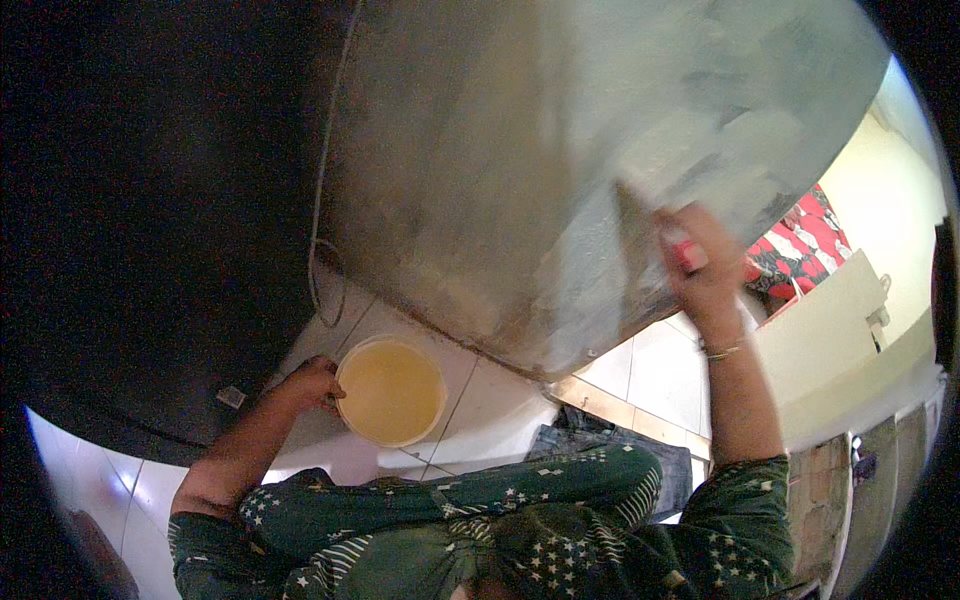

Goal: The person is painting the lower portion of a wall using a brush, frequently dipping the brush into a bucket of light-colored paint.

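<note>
My right hand, blurred by motion, is closed around a paintbrush with a red and white handle part. Its dark bristle end points at the pale, streaky side of a wall, close to the wall's vertical corner. Whether the bristles touch the surface is hard to tell. My left hand grips the rim of a round tub that stands on the tiled floor between my legs and the wall. Yellowish liquid shows inside the tub. Left of the corner, the wall face looks brownish and patchy.
A large dark surface fills the left, with a thin cable hanging along its edge. Folded jeans lie near my right knee. Farther right are a pale door and red, black and white patterned fabric.
</note>
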A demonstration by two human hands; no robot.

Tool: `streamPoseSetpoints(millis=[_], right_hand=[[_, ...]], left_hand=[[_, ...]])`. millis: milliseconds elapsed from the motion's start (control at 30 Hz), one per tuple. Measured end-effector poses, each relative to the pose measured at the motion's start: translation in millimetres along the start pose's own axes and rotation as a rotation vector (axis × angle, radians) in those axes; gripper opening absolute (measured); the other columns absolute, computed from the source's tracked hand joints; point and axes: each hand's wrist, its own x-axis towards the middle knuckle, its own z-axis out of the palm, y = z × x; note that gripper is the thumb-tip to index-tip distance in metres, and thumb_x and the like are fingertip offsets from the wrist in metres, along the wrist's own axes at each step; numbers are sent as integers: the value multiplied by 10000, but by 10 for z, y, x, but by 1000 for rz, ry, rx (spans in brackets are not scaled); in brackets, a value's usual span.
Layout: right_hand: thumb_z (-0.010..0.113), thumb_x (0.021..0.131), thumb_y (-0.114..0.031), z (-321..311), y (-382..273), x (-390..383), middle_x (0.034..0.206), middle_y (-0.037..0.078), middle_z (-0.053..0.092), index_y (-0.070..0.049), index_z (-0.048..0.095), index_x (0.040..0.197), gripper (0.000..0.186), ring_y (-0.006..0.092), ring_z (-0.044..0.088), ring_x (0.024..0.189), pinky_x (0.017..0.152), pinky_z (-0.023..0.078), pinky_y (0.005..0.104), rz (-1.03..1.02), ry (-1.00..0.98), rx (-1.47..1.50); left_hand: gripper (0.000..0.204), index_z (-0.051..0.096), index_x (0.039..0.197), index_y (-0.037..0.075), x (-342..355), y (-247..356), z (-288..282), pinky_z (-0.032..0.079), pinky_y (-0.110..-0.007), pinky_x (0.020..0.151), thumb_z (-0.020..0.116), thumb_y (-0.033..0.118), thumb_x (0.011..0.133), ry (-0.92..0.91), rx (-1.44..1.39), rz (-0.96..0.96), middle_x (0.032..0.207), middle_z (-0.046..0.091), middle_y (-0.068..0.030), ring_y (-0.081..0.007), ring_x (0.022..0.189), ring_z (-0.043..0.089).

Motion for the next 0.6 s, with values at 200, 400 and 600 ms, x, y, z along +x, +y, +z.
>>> streamPoseSetpoints(millis=[200, 400, 600], right_hand=[[643, 801, -15, -877, 162, 914, 991, 106, 644, -66, 658, 1068, 272, 220, 638, 914, 788, 498, 293, -167, 390, -369], [631, 696, -113, 99, 153, 99, 910, 120, 634, -89, 626, 951, 256, 264, 617, 715, 573, 470, 376, -289, 17, -498], [654, 777, -179, 327, -285, -344, 807, 84, 583, -111, 628, 930, 170, 276, 598, 675, 555, 454, 369, -21, -327, -67]], left_hand=[[467, 467, 1128, -90, 157, -35, -10, 580, -542, 653, 609, -136, 685, -46, 22, 2, 1060, 555, -233, -417, 863, 623], [413, 495, 1098, -96, -42, 82, 119, 586, -535, 651, 604, -128, 701, 43, -79, 42, 1049, 566, -232, -401, 893, 620], [471, 448, 1155, -77, 75, -42, -49, 593, -512, 652, 621, -110, 719, -140, -25, 24, 1126, 530, -220, -389, 931, 610]])
